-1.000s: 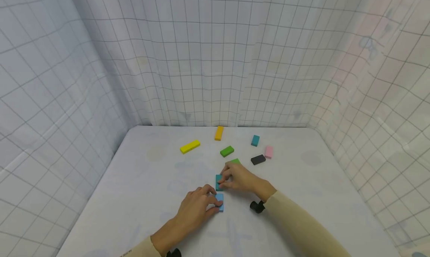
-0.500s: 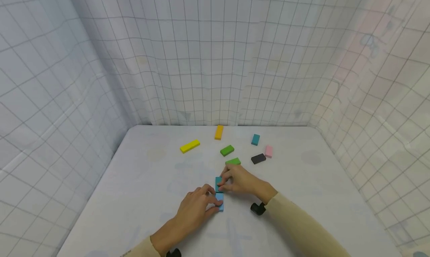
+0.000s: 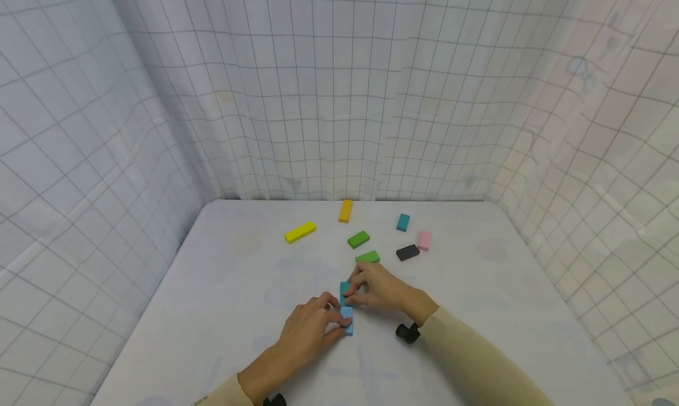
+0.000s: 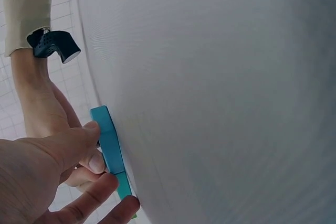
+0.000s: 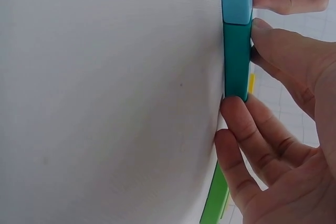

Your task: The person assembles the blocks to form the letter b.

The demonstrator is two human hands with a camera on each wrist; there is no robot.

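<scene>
A light blue block (image 3: 347, 313) and a teal block (image 3: 344, 287) lie end to end on the white table, their short ends touching. My left hand (image 3: 314, 324) pinches the light blue block, thumb toward its near end and fingers by the seam; the left wrist view shows the thumb on this block (image 4: 109, 142). Around the teal block (image 5: 237, 59) are the fingers of my right hand (image 3: 379, 285): in the right wrist view the thumb is by the seam and fingertips touch the far end. A light green block (image 3: 368, 257) lies just beyond the right hand.
Farther back lie a darker green block (image 3: 358, 239), an orange block (image 3: 345, 211), a yellow block (image 3: 300, 232), another teal block (image 3: 403, 222), a pink block (image 3: 424, 240) and a black block (image 3: 408, 252). Gridded white curtains (image 3: 339, 99) enclose the table's back and sides.
My right hand has drawn the teal block nearer, closing the gap to the light blue block. The light green block shows more fully. The left hand holds its place.
</scene>
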